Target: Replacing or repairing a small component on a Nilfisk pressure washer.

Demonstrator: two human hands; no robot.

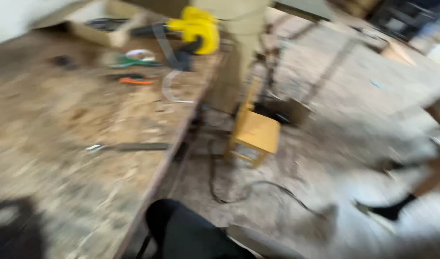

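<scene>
Right now we see neither of our hands in the blurred head view, so we cannot tell whether they are open or closed. Below us a worn wooden desk (62, 144) carries a yellow blower (198, 33) at its far edge, orange-handled pliers (135, 80) and a green-handled tool (133, 61) near it, and a dark flat bar (133, 147) lying close to the desk's right edge. Beside the desk, on the dusty floor (354, 96), stands a small yellow stool (255, 134), with a black cable (248, 187) curling just in front of it.
</scene>
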